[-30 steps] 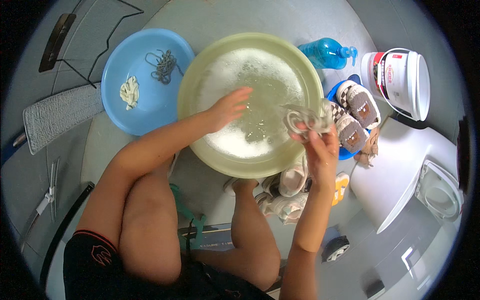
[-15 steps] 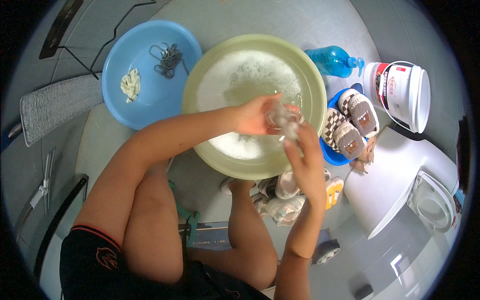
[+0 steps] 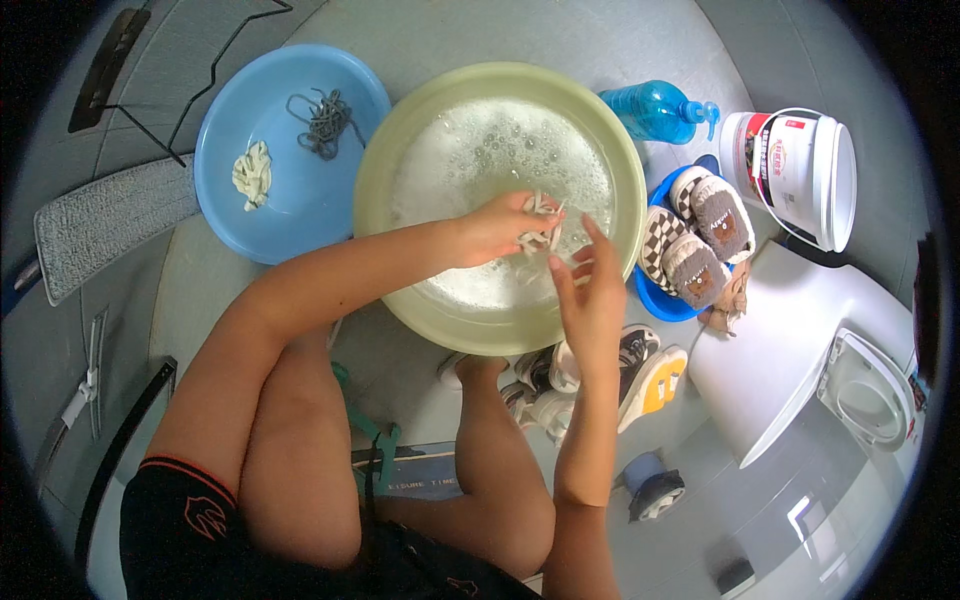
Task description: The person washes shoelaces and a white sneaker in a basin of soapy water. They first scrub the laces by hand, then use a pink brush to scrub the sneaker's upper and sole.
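Observation:
Over the soapy water of a large yellow-green basin (image 3: 372,200), my left hand (image 3: 495,230) is closed round a bunch of wet white shoelaces (image 3: 541,238). Loops of the laces stick out past its fingertips. Just right of the bunch is my right hand (image 3: 592,295), its thumb and fingers apart and nothing seen in it. Foam floats across much of the water. To the left, a light blue basin (image 3: 285,215) holds a grey tangled lace (image 3: 325,125) and a small cream-white bundle of lace (image 3: 252,177).
A blue pump bottle (image 3: 648,112) and a white lidded bucket (image 3: 785,180) stand at the right. Checked slippers (image 3: 690,240) lie in a small blue basin. Several shoes (image 3: 545,395) sit below the big basin. A white toilet (image 3: 780,340) is at right, a grey mop pad (image 3: 115,225) at left.
My right hand has come away from the laces, its fingers parting. My left hand keeps hold of them, and they now hang more loosely. The view has shifted slightly.

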Tool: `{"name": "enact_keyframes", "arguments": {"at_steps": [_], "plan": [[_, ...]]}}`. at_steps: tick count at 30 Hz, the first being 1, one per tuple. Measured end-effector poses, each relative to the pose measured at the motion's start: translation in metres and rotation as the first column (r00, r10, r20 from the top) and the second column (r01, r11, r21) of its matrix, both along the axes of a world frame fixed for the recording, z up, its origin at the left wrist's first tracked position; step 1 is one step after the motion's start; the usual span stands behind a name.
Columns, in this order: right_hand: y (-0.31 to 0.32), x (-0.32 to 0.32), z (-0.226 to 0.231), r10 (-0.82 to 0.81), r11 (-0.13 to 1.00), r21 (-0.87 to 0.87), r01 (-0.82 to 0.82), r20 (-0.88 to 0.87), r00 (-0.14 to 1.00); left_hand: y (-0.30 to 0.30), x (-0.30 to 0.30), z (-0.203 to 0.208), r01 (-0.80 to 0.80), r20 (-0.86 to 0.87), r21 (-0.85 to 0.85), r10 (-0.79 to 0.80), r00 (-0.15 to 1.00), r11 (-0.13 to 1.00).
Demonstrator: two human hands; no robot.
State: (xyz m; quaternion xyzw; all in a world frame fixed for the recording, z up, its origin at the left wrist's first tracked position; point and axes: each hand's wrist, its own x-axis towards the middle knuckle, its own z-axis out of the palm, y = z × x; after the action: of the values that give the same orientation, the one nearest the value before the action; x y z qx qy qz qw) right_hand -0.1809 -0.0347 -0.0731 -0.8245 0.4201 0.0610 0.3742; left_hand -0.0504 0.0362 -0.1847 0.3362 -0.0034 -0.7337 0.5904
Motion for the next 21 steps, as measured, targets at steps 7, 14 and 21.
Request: {"name": "enact_keyframes", "arguments": {"at_steps": [7,14,21], "plan": [[0.003,-0.018,-0.069,-0.403,0.788,0.607,0.101,0.385,0.830,0.005,-0.021,-0.003,0.077,0.331,-0.157,-0.022,0.943,0.985],[-0.003,-0.021,-0.084,-0.572,0.747,0.607,0.272,0.378,0.728,0.013,0.010,0.023,0.215,-0.212,-0.087,-0.228,0.950,0.973],[-0.019,-0.022,-0.032,-0.741,0.595,0.768,0.238,0.410,0.532,0.024,0.032,-0.021,0.021,0.004,0.252,-0.023,1.000,0.968]]}}
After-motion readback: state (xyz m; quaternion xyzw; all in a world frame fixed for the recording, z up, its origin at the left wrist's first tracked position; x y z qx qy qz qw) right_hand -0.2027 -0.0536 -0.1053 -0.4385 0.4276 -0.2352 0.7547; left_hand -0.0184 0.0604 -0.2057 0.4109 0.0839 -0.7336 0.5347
